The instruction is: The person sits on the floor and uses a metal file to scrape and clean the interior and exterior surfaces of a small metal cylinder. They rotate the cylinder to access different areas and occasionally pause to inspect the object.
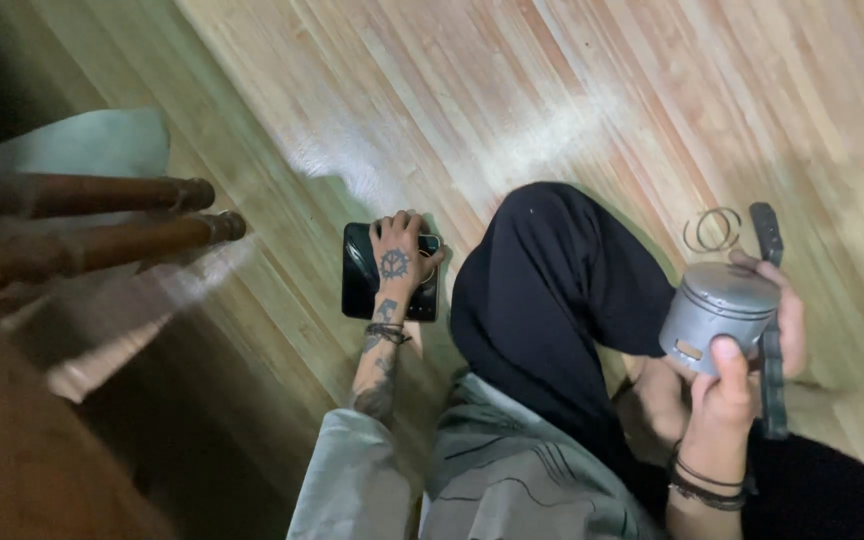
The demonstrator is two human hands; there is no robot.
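The right hand (742,350) holds a grey metal piston (720,315) upright above the lap, fingers wrapped round its skirt, its flat crown dull and ring-grooved. The left hand (397,262) lies flat, fingers spread, on a black tray (360,272) on the wooden floor (552,100); the tray's contents are hidden. Thin wire rings (712,229) lie just beyond the piston.
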